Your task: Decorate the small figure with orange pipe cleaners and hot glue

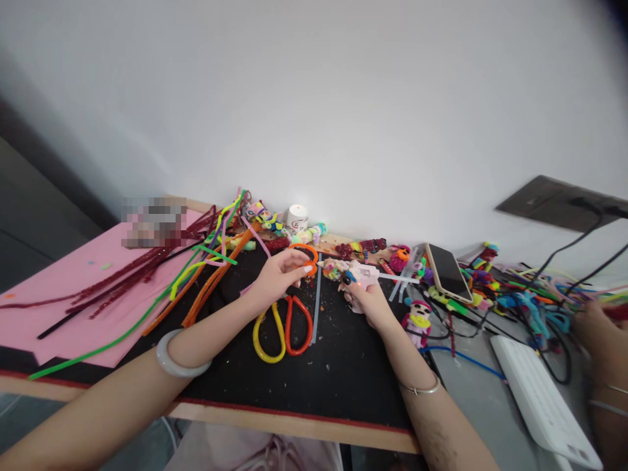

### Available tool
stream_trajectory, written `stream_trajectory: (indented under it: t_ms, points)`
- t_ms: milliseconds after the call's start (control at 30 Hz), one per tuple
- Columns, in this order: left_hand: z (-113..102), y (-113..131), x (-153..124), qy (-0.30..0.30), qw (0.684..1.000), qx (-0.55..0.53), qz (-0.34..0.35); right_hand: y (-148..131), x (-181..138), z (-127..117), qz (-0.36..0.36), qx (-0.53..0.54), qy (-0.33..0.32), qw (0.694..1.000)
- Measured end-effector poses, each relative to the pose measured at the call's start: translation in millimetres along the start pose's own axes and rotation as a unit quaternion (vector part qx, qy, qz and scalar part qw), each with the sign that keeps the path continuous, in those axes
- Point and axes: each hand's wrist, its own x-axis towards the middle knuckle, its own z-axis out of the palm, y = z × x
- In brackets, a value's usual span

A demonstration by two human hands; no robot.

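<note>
My left hand (275, 277) pinches a piece bent from orange pipe cleaner (307, 248) above the black mat. In my right hand (369, 302) is a pale hot glue gun (364, 275), a glue stick (398, 279) jutting from its back. Its tip, crusted with colourful residue, points left at the orange piece; whether they touch I cannot tell. Below my hands lie scissors with one yellow and one red handle (299, 327); their blades are hidden. A loose translucent glue stick (318, 307) lies between my hands on the mat.
Orange, green and dark red pipe cleaners (216, 281) spread over pink sheets (44, 288) at left. A white cup (297, 219) and small pipe-cleaner figures line the wall. Right are a phone (449, 273), a doll (418, 322), cables, a white power strip (544, 399) and another person's hand (601, 333).
</note>
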Motion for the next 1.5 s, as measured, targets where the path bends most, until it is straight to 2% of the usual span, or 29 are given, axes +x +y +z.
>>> stream_trajectory:
  t_ms: [433,1500]
  points:
    - [0.1,1.3,-0.1,-0.004,1.0,0.002,-0.005,1.1,-0.3,-0.2,0.015,0.012,-0.007,1.0]
    - [-0.1,1.7,0.1,-0.019,1.0,0.014,-0.015,-0.5,0.4,0.2,0.001,0.031,0.02,0.999]
